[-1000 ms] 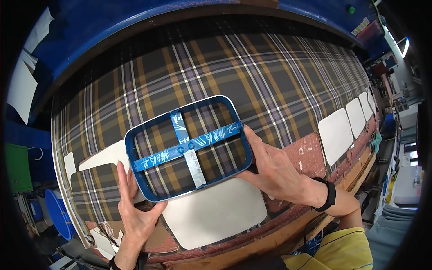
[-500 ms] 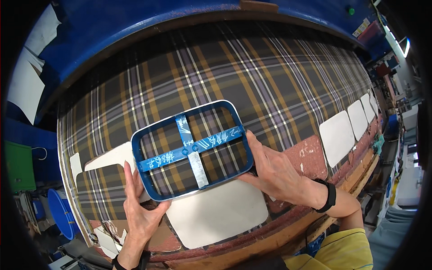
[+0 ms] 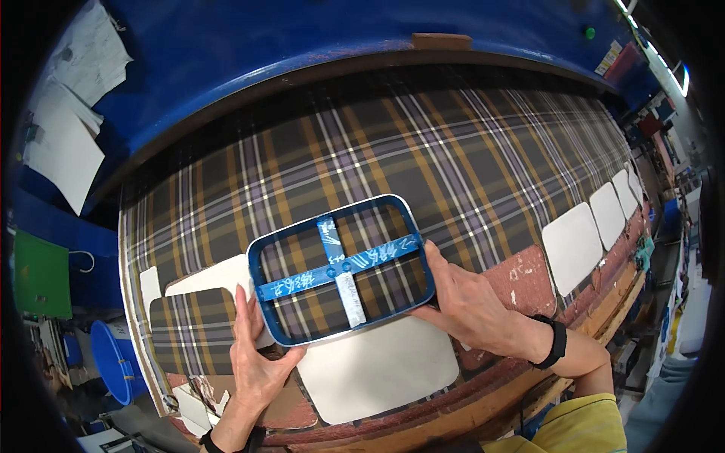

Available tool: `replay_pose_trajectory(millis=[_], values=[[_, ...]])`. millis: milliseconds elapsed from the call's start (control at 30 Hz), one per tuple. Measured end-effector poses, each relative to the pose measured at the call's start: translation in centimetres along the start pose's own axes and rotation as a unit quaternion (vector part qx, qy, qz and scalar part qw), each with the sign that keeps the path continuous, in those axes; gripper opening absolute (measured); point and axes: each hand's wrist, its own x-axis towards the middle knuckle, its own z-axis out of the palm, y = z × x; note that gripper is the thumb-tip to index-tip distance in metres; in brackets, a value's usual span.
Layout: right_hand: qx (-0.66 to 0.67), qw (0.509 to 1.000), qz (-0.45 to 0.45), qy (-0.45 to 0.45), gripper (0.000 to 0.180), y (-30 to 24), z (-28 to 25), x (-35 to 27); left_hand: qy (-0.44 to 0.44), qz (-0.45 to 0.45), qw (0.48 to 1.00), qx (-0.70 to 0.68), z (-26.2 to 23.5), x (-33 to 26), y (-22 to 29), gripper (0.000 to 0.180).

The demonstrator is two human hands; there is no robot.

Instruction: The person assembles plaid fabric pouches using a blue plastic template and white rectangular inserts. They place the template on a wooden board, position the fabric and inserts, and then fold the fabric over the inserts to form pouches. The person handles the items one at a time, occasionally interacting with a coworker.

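Both my hands grip a blue rounded-rectangle cutting die (image 3: 332, 270), a frame with two crossing bars that carry white marks. It lies tilted, its right end farther away, over plaid fabric (image 3: 219, 177) in dark brown, ochre and purple-grey. My left hand (image 3: 260, 366) closes on its near left corner, thumb along the near side and fingers on the left end. At the right end, my right hand (image 3: 472, 306) holds the near right corner, with its thumb low. Plaid shows through the die's openings. Just nearer to me is a white rounded panel (image 3: 381, 374).
A cut plaid piece (image 3: 192, 332) rests left of my left hand. Several white rounded pieces, one a larger panel (image 3: 572, 249), line the right edge. A blue machine beam (image 3: 302, 38) spans the back. Worn red board (image 3: 521, 283) and a wooden edge (image 3: 453, 419) run along the front.
The whole view has shifted, so everything appears a little lower and farther right. My hands keep their grip, and the die shows no clear movement over the fabric.
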Motion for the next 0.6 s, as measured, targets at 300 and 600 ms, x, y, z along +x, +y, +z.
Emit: replay_pose_trajectory(millis=[300, 600], values=[[0.031, 0.999, 0.038, -0.010, 0.093, 0.3, 0.6, -0.5, -0.007, 0.033, 0.998, 0.051, -0.2, 0.1, -0.3, 0.118], [0.030, 0.999, -0.010, 0.029, 0.090, 0.6, 0.6, -0.3, -0.017, 0.029, 0.998, 0.054, 0.0, 0.2, -0.4, 0.118]])
